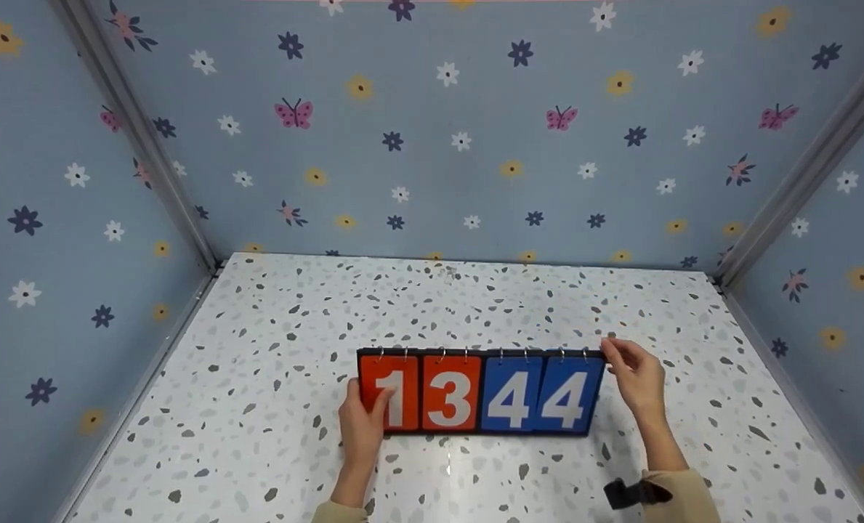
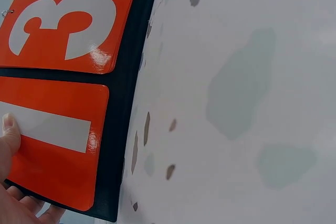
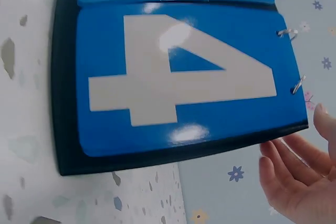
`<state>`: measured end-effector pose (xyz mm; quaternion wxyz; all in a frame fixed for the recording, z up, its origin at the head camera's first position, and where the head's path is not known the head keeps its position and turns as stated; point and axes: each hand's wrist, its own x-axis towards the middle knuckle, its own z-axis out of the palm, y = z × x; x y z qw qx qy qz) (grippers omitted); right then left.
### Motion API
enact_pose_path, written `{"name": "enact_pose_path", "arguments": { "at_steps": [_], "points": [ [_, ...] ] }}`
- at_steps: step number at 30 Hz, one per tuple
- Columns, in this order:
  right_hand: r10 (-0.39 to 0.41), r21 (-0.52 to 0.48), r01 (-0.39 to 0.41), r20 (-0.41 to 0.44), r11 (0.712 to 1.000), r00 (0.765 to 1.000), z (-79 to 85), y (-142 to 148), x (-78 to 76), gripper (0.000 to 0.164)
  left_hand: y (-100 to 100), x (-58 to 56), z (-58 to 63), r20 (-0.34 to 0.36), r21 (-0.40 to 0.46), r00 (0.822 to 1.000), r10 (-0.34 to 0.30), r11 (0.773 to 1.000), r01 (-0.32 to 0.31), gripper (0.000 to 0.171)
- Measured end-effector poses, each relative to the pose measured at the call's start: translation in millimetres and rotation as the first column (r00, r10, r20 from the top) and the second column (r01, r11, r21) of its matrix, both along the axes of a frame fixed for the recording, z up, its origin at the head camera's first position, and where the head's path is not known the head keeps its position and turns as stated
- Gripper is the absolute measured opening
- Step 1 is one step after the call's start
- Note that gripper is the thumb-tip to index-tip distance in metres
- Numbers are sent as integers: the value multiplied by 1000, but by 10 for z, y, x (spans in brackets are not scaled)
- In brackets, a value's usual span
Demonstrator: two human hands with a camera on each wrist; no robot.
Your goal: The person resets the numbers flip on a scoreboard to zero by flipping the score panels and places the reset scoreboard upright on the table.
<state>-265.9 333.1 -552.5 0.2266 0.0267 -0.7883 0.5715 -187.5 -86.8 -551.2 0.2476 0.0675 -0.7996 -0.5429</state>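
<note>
A flip scoreboard (image 1: 481,392) with a black backing stands tilted above the speckled tabletop in the head view. Its red cards show 1 (image 2: 52,140) and 3 (image 2: 68,27); the two blue cards both read 4 (image 3: 178,72). Metal rings (image 3: 298,84) hold the cards along the top edge. My left hand (image 1: 362,421) grips the left end, thumb over the 1 card and fingers behind the board. At the upper right corner is my right hand (image 1: 635,374). In the right wrist view its fingers (image 3: 294,161) reach the board's edge, while the thumb stands off the card.
A white speckled tabletop (image 1: 293,319) lies under the board. Blue flowered panels enclose it at the back (image 1: 446,145), the left (image 1: 61,290) and the right (image 1: 838,305), with grey metal posts at the corners. A black strap (image 1: 635,494) is on the right sleeve.
</note>
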Motion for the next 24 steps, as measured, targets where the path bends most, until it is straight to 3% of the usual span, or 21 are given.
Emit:
{"name": "enact_pose_path", "arguments": {
  "at_steps": [2,3,5,10,20,24],
  "points": [
    [-84,33,86,-52,996,995,-106,12,43,25,0,2,0,2,2,1000,-1,1000,1,39],
    [-87,8,88,-64,996,994,-81,0,110,25,0,3,-1,3,1,1000,0,1000,0,39],
    [-176,71,183,-101,981,979,-271,38,105,24,0,3,-5,2,-5,1000,2,1000,-2,40],
    [-251,88,265,-144,960,957,-517,35,202,30,-1,4,-12,-20,-30,1000,12,999,-13,38],
    [-296,72,305,-118,950,948,-595,-175,423,38,-1,4,-6,-34,-36,999,20,999,-21,36],
    [-303,97,317,-140,943,943,-464,-358,559,36,-3,2,-10,-20,-26,1000,14,1000,-15,36]
  ]
}}
